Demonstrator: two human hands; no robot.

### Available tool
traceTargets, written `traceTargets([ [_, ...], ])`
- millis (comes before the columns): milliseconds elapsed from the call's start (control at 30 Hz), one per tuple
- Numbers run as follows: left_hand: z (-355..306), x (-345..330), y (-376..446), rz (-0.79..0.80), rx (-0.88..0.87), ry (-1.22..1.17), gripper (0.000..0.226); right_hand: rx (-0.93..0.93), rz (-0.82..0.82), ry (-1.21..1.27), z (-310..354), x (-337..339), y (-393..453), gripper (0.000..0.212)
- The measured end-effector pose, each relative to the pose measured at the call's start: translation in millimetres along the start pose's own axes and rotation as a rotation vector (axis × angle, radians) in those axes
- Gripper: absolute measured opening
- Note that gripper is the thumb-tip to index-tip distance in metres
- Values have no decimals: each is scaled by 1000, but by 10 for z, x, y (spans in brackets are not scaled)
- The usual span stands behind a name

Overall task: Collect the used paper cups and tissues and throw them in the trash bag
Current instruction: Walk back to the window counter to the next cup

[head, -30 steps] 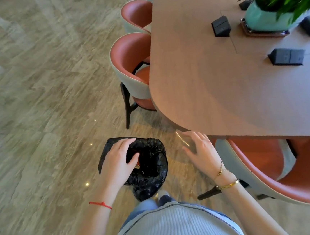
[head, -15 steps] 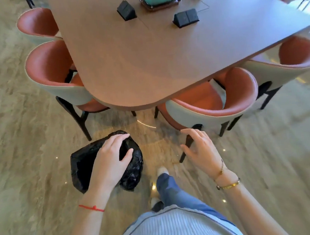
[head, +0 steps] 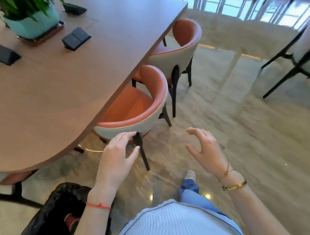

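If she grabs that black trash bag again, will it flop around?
Probably floppy: the trash bag is thin, crinkled black plastic slumped on the floor, so it would likely sag wherever it's gripped. Probably light too; only something red, perhaps a cup, shows inside. It looks glossy, so perhaps a bit slippery.

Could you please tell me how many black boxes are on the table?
3: one near the left edge, one right of the planter, one behind the planter. The plant may hide others.
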State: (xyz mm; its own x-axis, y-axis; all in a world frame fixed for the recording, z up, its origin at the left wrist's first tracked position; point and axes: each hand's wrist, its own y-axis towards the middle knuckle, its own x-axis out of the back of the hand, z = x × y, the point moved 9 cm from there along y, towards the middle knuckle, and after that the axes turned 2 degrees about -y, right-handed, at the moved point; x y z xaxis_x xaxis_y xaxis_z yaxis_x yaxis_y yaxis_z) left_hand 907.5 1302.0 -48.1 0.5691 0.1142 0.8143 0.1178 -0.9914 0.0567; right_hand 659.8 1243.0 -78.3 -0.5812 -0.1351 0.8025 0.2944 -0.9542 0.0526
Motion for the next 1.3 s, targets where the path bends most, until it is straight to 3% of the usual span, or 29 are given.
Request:
traceTargets([
  [367, -1823, -1216, 1676, 154, -275, -73, 40, -213, -177, -30, -1712, 1444, 602, 39],
  [667, -2554, -1943, 2907, 250, -348, -87, 39, -356, -253, -10, -2695, 1999, 1288, 39],
  [1300, -3947, -2905, 6690, 286, -454, -106, 39, -365, -345, -30, -4463, 3339, 4655, 39],
])
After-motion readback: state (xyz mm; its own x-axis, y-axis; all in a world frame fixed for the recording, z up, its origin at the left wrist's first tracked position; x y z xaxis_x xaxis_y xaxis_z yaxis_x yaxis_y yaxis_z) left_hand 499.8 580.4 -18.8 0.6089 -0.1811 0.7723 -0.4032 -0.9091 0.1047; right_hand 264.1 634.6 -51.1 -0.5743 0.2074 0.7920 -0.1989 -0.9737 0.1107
